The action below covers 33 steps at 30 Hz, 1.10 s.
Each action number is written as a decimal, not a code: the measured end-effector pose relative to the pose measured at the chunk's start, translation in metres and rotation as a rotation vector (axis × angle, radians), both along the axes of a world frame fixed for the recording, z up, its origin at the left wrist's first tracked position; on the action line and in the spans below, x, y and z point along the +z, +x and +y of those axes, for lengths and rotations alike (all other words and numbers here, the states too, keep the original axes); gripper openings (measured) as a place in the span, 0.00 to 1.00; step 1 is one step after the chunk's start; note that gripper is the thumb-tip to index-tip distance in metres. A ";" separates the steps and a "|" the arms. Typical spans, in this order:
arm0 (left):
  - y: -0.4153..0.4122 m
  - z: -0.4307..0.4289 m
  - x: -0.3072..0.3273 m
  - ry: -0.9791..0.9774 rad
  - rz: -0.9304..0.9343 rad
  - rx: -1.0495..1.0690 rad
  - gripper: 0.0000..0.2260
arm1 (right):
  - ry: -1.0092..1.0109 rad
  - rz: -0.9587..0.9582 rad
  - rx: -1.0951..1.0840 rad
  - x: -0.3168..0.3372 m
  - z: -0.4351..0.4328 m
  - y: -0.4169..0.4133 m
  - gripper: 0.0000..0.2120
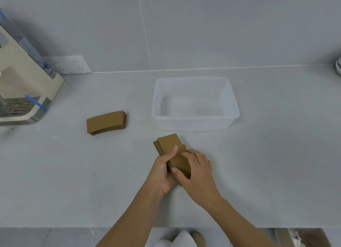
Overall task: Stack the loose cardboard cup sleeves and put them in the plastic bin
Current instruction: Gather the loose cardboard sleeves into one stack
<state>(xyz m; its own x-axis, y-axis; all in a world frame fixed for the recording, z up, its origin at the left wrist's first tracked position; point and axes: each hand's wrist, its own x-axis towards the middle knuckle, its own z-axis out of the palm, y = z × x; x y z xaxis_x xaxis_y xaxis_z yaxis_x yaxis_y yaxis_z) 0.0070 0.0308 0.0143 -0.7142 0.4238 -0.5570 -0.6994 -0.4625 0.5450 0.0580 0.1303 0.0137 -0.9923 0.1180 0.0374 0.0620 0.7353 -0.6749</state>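
A stack of brown cardboard cup sleeves (168, 143) is held between both hands just above the white counter, near its middle. My left hand (162, 172) grips the stack's left side with the thumb on top. My right hand (197, 170) clasps the right side, fingers over the top sleeve. A second stack of sleeves (106, 122) lies flat on the counter to the left, apart from both hands. The clear plastic bin (195, 117) stands behind the held stack, with nothing inside.
A cream machine with a drip tray (24, 91) stands at the far left. A wall socket plate (69, 64) sits behind it. White dishes (338, 65) show at the right edge. The counter's front edge (55, 227) runs near the bottom.
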 end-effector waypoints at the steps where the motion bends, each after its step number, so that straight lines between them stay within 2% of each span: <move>1: 0.000 -0.001 0.000 -0.014 0.003 -0.002 0.21 | 0.006 0.007 0.005 -0.001 0.000 0.000 0.32; 10: 0.005 0.000 0.004 -0.071 -0.005 0.046 0.23 | 0.024 0.002 0.056 -0.001 -0.003 0.001 0.32; 15: 0.006 0.001 0.001 -0.086 0.005 0.061 0.21 | 0.002 0.025 0.081 -0.001 0.001 0.003 0.31; 20: 0.002 -0.004 0.005 -0.170 0.105 -0.020 0.09 | -0.152 0.077 0.067 0.013 0.018 -0.003 0.24; 22: 0.000 -0.008 0.012 -0.245 0.172 -0.129 0.09 | -0.212 0.094 0.040 0.023 0.029 -0.012 0.17; 24: -0.002 -0.011 0.018 -0.292 0.202 -0.258 0.11 | -0.264 0.046 0.041 0.032 0.041 -0.022 0.15; 28: -0.003 -0.015 0.026 -0.293 0.274 -0.472 0.14 | -0.379 -0.166 0.171 0.048 0.059 -0.041 0.18; 33: 0.004 -0.013 0.031 -0.246 0.286 -0.583 0.19 | -0.386 -0.356 0.365 0.058 0.067 -0.049 0.17</move>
